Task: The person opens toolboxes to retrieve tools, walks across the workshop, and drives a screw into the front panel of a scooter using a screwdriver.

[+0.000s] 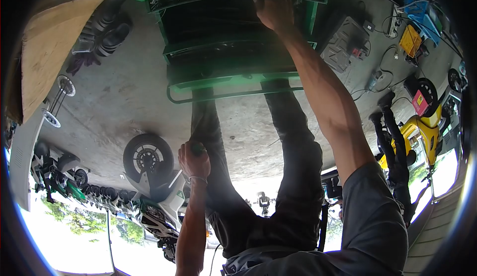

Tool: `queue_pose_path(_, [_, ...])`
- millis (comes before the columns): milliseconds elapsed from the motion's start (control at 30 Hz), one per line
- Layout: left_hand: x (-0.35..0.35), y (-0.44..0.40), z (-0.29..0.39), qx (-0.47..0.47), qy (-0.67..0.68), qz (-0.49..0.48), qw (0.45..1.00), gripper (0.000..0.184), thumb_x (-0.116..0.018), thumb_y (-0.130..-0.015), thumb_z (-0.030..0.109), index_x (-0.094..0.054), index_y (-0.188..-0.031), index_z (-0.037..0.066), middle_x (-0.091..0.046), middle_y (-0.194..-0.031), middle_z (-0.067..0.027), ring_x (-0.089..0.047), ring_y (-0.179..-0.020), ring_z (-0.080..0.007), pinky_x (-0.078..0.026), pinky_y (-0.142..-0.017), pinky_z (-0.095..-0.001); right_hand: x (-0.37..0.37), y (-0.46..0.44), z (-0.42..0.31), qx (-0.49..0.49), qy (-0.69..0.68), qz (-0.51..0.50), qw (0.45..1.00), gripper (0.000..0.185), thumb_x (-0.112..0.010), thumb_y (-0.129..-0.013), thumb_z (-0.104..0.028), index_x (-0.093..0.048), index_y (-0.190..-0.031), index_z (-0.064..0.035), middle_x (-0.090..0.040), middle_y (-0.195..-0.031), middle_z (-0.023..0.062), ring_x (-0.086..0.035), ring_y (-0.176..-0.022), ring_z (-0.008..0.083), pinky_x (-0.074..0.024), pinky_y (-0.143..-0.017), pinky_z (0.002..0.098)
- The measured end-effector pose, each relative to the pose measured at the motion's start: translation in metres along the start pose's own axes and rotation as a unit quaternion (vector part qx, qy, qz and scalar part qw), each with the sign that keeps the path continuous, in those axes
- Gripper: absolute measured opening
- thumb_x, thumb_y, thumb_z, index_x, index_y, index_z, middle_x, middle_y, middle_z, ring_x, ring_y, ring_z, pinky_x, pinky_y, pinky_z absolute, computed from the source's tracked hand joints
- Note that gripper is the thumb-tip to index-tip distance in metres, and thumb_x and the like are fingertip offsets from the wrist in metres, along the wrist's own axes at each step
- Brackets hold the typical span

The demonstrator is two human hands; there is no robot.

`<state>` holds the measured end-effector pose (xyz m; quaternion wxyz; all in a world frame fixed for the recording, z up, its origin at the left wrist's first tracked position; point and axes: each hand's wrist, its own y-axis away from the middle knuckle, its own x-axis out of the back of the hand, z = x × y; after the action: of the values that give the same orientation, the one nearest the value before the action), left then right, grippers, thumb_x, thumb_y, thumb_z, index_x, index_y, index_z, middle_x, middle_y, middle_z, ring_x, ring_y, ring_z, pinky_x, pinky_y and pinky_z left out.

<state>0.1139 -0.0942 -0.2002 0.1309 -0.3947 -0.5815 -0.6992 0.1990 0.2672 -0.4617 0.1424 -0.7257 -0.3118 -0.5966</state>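
At the top centre of the frame, a green tool trolley [243, 79] stands over the wearer's feet, with a shallow tray [218, 0] of small items along its upper part. The right hand [274, 8] reaches into that tray, its arm running up from the lower right; the fingers are blurred and in shade, so whether they grip anything cannot be told. Left of centre, the left hand [195, 159] is curled around a screwdriver-like tool [198, 149], a dark green grip showing at the top of the fist and a thin metal shaft pointing down to the left, beside the wearer's left leg. Just left of this hand is a motorcycle's wheel [147, 161]. At the left of the frame, two brake discs [65, 85] sit joined on a rod, near dark shoes [113, 41] and a wooden board [47, 52]. Upper right, a grey case [343, 42] lies on the concrete floor [124, 94]; at the right edge, another person in dark clothes [397, 159] appears beside a yellow motorcycle [430, 132].
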Motion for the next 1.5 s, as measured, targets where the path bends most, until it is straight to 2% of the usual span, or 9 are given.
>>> queue_pose_path(200, [0.0, 0.001, 0.001, -0.005, 0.012, 0.004, 1.0, 0.012, -0.06, -0.072, 0.014, -0.054, -0.081, 0.008, -0.054, -0.08, -0.0103, -0.051, -0.08, -0.0318, -0.039, -0.073, -0.0435, 0.002, -0.006, -0.019, -0.03, 0.042, -0.061, 0.997, 0.05, -0.058, -0.08, -0.027, -0.046, -0.122, -0.0019, -0.043, -0.122, 0.015, -0.038, -0.119, 0.0305, -0.0314, -0.099, 0.0476])
queue_pose_path(433, [0.001, 0.002, -0.003, 0.001, 0.018, -0.001, 1.0, 0.013, -0.062, -0.073, 0.016, -0.055, -0.083, 0.009, -0.055, -0.08, -0.0096, -0.052, -0.081, -0.0322, -0.04, -0.072, -0.0428, 0.007, -0.015, -0.099, 0.185, -0.078, -0.043, 0.979, 0.05, -0.057, -0.077, -0.018, -0.045, -0.123, -0.0029, -0.047, -0.12, 0.0121, -0.045, -0.113, 0.0269, -0.0344, -0.099, 0.0399])
queue_pose_path(633, [-0.004, 0.002, -0.007, 0.006, 0.015, 0.007, 1.0, 0.014, -0.061, -0.072, 0.014, -0.054, -0.082, 0.007, -0.054, -0.081, -0.0111, -0.051, -0.08, -0.032, -0.039, -0.073, -0.0431, -0.007, -0.043, -0.15, 0.2, -0.084, -0.138, 0.966, 0.052, -0.055, -0.079, -0.02, -0.041, -0.127, -0.0062, -0.04, -0.133, 0.0085, -0.039, -0.122, 0.0229, -0.0307, -0.102, 0.0416])
queue_pose_path(767, [-0.006, 0.005, -0.011, 0.007, 0.029, 0.02, 0.999, 0.015, -0.061, -0.071, 0.015, -0.055, -0.083, 0.008, -0.054, -0.081, -0.0109, -0.051, -0.08, -0.0318, -0.039, -0.073, -0.0426, 0.002, -0.038, -0.137, 0.265, 0.113, -0.105, 0.952, 0.049, -0.055, -0.08, -0.021, -0.043, -0.126, -0.014, -0.035, -0.136, 0.0012, -0.037, -0.123, 0.0182, -0.029, -0.101, 0.0473])
queue_pose_path(1067, [0.001, 0.001, -0.011, 0.017, 0.042, 0.019, 0.999, 0.013, -0.061, -0.073, 0.014, -0.055, -0.081, 0.006, -0.055, -0.078, -0.0126, -0.052, -0.078, -0.0334, -0.04, -0.071, -0.0438, 0.018, -0.048, -0.1, 0.303, 0.131, -0.095, 0.939, 0.044, -0.055, -0.077, -0.013, -0.049, -0.121, -0.0129, -0.045, -0.124, 0.0012, -0.044, -0.115, 0.0205, -0.0365, -0.098, 0.0418])
queue_pose_path(1333, [0.002, -0.002, -0.023, 0.013, 0.066, 0.016, 0.998, 0.015, -0.06, -0.067, 0.014, -0.055, -0.08, 0.008, -0.052, -0.079, -0.0095, -0.05, -0.078, -0.0305, -0.04, -0.071, -0.0418, 0.012, -0.034, -0.068, 0.317, 0.037, -0.067, 0.945, 0.041, -0.062, -0.073, -0.011, -0.053, -0.113, -0.0109, -0.052, -0.106, 0.0086, -0.05, -0.101, 0.025, -0.0415, -0.09, 0.0349])
queue_pose_path(1400, [0.005, -0.002, -0.024, 0.012, 0.063, 0.016, 0.998, 0.014, -0.061, -0.069, 0.013, -0.055, -0.08, 0.007, -0.054, -0.079, -0.0103, -0.051, -0.078, -0.0315, -0.04, -0.071, -0.0422, 0.046, -0.045, -0.074, 0.31, -0.063, 0.047, 0.948, 0.038, -0.064, -0.072, -0.014, -0.056, -0.11, -0.0105, -0.052, -0.106, 0.009, -0.052, -0.096, 0.0263, -0.0426, -0.087, 0.0367])
queue_pose_path(1467, [0.008, -0.006, -0.023, 0.009, 0.065, 0.022, 0.998, 0.012, -0.061, -0.071, 0.012, -0.056, -0.08, 0.006, -0.055, -0.078, -0.011, -0.052, -0.077, -0.0324, -0.041, -0.07, -0.0425, 0.084, -0.058, -0.082, 0.213, 0.041, 0.145, 0.965, 0.032, -0.062, -0.078, -0.027, -0.059, -0.105, -0.0103, -0.056, -0.102, 0.0104, -0.053, -0.098, 0.0283, -0.041, -0.087, 0.0412])
queue_pose_path(1500, [0.01, -0.006, -0.022, 0.01, 0.06, 0.022, 0.998, 0.012, -0.061, -0.071, 0.012, -0.056, -0.079, 0.007, -0.055, -0.078, -0.0107, -0.052, -0.077, -0.0322, -0.041, -0.07, -0.0423, 0.117, -0.069, -0.094, 0.167, 0.039, 0.121, 0.978, 0.052, -0.048, -0.089, -0.038, -0.047, -0.123, 0.0005, -0.043, -0.128, 0.0223, -0.039, -0.118, 0.0381, -0.0345, -0.097, 0.049])
